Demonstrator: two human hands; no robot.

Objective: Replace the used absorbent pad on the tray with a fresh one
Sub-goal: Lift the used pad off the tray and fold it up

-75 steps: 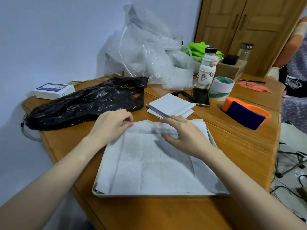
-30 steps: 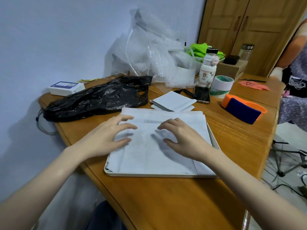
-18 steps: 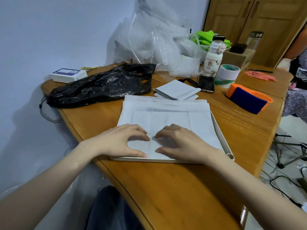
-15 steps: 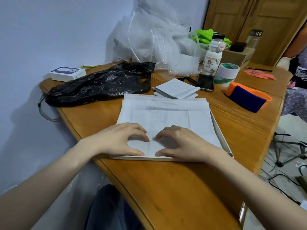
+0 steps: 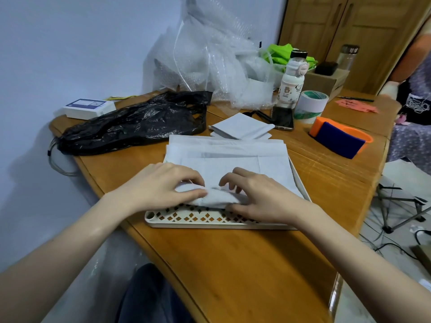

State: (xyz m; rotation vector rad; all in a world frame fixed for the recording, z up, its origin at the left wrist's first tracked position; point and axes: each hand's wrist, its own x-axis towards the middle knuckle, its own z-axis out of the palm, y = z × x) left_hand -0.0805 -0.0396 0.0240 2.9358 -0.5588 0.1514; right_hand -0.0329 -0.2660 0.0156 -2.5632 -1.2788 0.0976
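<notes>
Wooden counter [image 5: 233, 264] carries tray [image 5: 210, 216], pad [image 5: 233, 159] spread over it. Pad's 6 o'clock edge rolled up, exposing lattice. Left hand [image 5: 161, 185] and right hand [image 5: 258, 194] fingers curled, pinching the roll.

The pad [image 5: 233, 159] is white with a faint grey quilted grid. The tray [image 5: 205, 216] is cream, with a pattern of small diamond-shaped holes (the wood shows through them). The table [image 5: 233, 264] is honey-brown wood. Behind – a glossy black plastic bag [image 5: 140, 122], an orange holder [image 5: 338, 134] with a dark blue block [image 5: 342, 142], and tape [image 5: 311, 104] in white and green.
</notes>
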